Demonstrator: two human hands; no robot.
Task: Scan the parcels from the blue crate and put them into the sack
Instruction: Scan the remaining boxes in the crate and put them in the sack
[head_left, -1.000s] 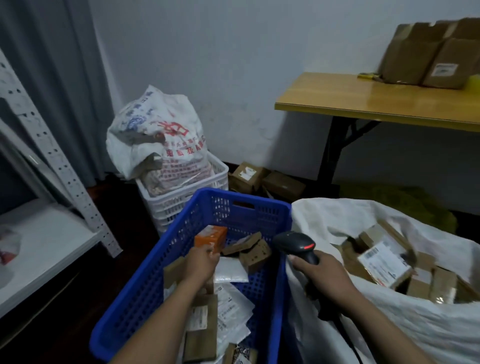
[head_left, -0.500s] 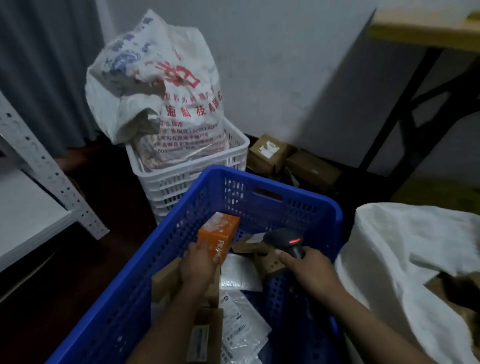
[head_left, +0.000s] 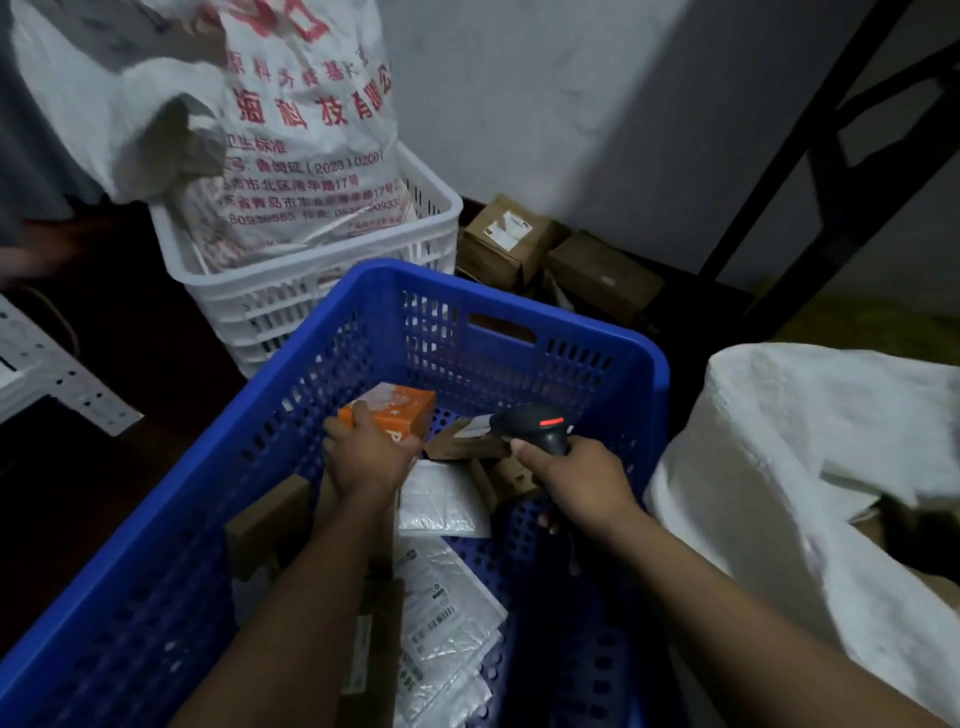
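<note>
The blue crate fills the lower middle of the head view. Inside it my left hand grips an orange box, held a little above the other parcels. My right hand holds a black barcode scanner with a red light, its head turned left toward the orange box. Brown cardboard boxes and white plastic mailers lie on the crate floor. The white sack stands open at the right, with its inside mostly hidden.
A white crate holding a printed white bag stands behind the blue crate. Two cardboard boxes lie on the floor by the wall. Black table legs rise at the right. A white metal shelf is at the left.
My view has swung down and left, so the sack slid to the right edge. My left hand lifted the orange box, and my right hand brought the scanner over the crate toward it.
</note>
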